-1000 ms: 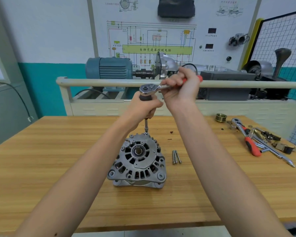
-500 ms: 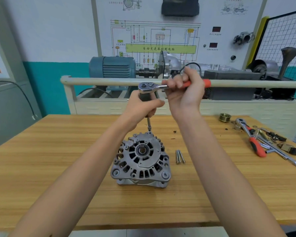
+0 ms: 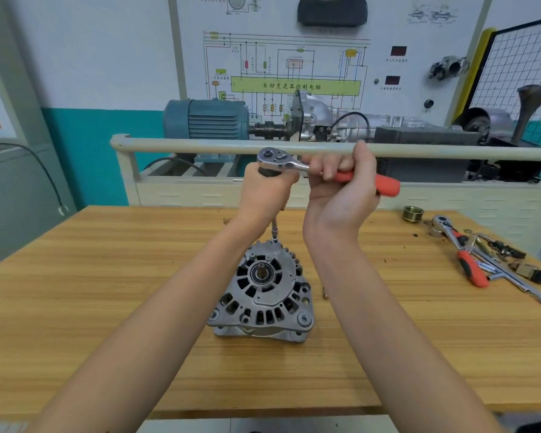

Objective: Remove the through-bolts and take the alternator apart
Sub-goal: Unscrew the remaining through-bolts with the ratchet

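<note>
Because the alternator (image 3: 260, 292) stands pulley-face up near the middle of the wooden bench (image 3: 75, 307), its far rim at twelve o'clock offers a through-bolt straight up to the long extension bar (image 3: 275, 230); the left hand (image 3: 264, 190) is clenched around the bar's top under the ratchet (image 3: 281, 160), probably to keep it plumb; the right hand (image 3: 341, 189) grasps the red handle at three o'clock for leverage; spare tools (image 3: 469, 260) lie well apart at two o'clock
</note>
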A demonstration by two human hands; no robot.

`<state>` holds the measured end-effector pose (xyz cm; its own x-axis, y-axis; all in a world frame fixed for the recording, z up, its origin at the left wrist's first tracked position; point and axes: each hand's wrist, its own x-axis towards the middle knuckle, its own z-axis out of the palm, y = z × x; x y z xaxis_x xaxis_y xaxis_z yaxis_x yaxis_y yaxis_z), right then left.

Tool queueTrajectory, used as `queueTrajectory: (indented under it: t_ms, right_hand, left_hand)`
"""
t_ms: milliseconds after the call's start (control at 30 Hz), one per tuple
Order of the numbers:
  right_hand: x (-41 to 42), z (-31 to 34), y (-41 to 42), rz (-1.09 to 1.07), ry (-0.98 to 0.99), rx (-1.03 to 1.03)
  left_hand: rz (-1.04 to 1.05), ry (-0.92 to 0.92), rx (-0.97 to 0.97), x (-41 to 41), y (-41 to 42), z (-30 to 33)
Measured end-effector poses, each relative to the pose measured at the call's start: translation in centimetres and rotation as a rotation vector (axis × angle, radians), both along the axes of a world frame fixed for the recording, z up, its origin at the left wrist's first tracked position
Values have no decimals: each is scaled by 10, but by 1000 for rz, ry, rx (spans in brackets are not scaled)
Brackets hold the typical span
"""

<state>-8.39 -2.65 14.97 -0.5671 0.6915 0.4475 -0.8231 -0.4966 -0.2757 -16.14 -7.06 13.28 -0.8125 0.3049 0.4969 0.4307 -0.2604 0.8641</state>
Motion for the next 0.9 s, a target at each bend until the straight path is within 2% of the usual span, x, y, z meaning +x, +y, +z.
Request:
queueTrajectory:
  t_ms: [67, 133, 300, 433, 533, 667, 733, 833, 900]
  right_hand:
    - [6, -9, -9, -110, 62, 99]
    - [9, -10, -10, -121, 78, 142]
    - [-3, 21, 21, 191, -127, 65]
    - [-19, 45, 39, 453, -326, 113]
    - [-23, 49, 42, 531, -348, 99]
    - [-15, 33, 30, 329, -233, -31]
    - [-8, 18, 17, 166, -133, -46]
    - [2, -5, -7, -51, 21, 79]
    - [5, -13, -15, -126, 78, 187]
  left_hand:
    - [90, -32, 9, 2, 5, 1]
    - [117, -34, -7, 2, 6, 1]
    - [-77, 54, -105, -3, -12, 1]
    - [-303, 160, -246, -8, -25, 6]
    - [-372, 173, -301, -6, -20, 5]
    - [-277, 116, -183, -4, -12, -2]
    - [-144, 46, -66, -2, -8, -2]
    - [98, -38, 71, 4, 1, -2]
    - [183, -61, 126, 6, 6, -3]
